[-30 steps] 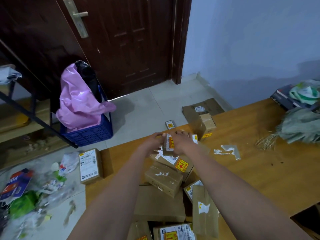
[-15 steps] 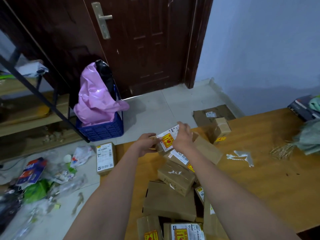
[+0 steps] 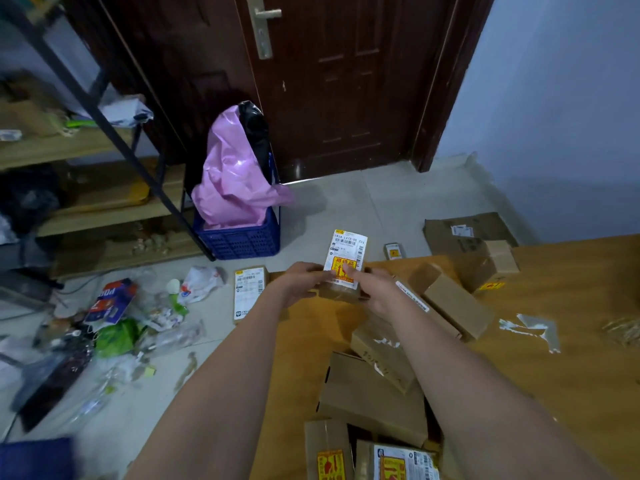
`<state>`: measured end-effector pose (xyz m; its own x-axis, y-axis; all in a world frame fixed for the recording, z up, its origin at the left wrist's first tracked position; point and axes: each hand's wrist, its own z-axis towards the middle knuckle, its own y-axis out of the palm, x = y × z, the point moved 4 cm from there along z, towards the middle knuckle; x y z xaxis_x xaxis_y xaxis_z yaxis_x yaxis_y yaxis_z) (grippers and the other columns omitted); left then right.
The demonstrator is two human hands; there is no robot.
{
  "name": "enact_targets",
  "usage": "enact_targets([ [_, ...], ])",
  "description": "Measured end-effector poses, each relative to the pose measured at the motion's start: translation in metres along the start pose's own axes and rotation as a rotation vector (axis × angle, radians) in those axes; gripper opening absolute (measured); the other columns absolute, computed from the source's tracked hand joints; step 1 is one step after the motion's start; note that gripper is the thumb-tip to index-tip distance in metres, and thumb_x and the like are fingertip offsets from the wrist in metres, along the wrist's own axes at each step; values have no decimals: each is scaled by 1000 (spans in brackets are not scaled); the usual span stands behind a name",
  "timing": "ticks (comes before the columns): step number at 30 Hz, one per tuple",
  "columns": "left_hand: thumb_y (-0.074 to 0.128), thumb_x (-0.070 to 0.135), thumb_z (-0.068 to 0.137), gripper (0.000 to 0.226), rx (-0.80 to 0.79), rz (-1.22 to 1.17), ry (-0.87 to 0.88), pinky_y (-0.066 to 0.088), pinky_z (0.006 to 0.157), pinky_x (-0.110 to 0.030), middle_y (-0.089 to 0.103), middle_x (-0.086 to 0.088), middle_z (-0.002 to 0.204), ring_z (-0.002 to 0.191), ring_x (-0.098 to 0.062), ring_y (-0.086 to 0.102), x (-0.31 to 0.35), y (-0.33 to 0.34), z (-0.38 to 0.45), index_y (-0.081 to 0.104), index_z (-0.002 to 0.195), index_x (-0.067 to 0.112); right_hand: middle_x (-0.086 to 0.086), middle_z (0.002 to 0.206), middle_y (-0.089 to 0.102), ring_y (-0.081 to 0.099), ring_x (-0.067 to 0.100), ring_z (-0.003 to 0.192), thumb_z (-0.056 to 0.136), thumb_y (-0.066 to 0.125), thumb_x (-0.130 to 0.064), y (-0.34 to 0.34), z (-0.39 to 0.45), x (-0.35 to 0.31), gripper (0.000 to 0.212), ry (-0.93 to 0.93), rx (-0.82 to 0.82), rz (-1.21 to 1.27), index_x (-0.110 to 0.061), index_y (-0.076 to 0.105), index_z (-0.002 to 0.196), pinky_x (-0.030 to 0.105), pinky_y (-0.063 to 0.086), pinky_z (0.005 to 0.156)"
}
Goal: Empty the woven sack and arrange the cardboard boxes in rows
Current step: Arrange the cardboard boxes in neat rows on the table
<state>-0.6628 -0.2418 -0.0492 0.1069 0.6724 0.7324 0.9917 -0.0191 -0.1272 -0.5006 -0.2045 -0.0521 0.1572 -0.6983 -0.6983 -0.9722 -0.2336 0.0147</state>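
On the floor at the far left lies a scatter of wrappers and plastic litter [image 3: 114,323], clear of the sorting, and a blue crate [image 3: 242,237] with a pink bag [image 3: 235,174] in it stands by the door. A labelled box [image 3: 250,294] lies on the floor just beside the tabletop's [image 3: 571,375] left edge, probably spilled from the pile. The left hand [image 3: 298,284] curls its fingers round the left side of a small labelled box [image 3: 343,271], and the right hand [image 3: 375,289] pinches its right side, label upward, likely to square it at the tabletop's far corner as the start of a row. Behind the hands, loose cardboard boxes [image 3: 374,393] lie jumbled at odd angles, unsorted. The woven sack is out of view.
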Motion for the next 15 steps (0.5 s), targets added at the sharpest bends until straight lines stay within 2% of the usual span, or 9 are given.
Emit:
enact_targets([
  [3, 64, 36, 93, 47, 156, 105, 51, 52, 98, -41, 66, -5, 124, 111, -24, 61, -2, -18, 0, 60, 132, 11, 5, 103, 74, 71, 22, 86, 81, 80, -25, 14, 2, -3, 39, 8, -23, -89, -9, 66, 114, 33, 56, 65],
  [6, 62, 29, 95, 37, 354, 194, 78, 51, 99, -41, 64, -8, 128, 114, -27, 59, -9, -39, -2, 64, 128, 12, 4, 106, 71, 65, 18, 84, 86, 76, -24, 30, 3, -5, 34, 36, -56, -208, -12, 62, 115, 29, 46, 58],
  [9, 61, 24, 95, 35, 461, 276, 61, 46, 103, -38, 62, -7, 133, 122, -26, 56, -23, -56, -6, 63, 129, 13, 5, 112, 70, 64, 20, 87, 88, 74, -22, 49, 11, -3, 33, 59, -76, -286, -10, 59, 115, 29, 43, 57],
  [13, 62, 17, 93, 33, 560, 379, 100, 48, 101, -37, 65, -8, 128, 118, -27, 59, -37, -79, -9, 66, 125, 10, 11, 119, 69, 67, 26, 101, 87, 74, -16, 72, 20, 4, 34, 70, -59, -362, -6, 59, 116, 26, 45, 57],
  [15, 66, 18, 91, 36, 606, 393, 83, 48, 102, -39, 64, -10, 129, 118, -28, 59, -48, -91, -7, 65, 126, 9, 12, 122, 68, 66, 27, 108, 88, 73, -14, 83, 25, 9, 35, 71, -56, -393, -6, 59, 118, 27, 47, 62],
])
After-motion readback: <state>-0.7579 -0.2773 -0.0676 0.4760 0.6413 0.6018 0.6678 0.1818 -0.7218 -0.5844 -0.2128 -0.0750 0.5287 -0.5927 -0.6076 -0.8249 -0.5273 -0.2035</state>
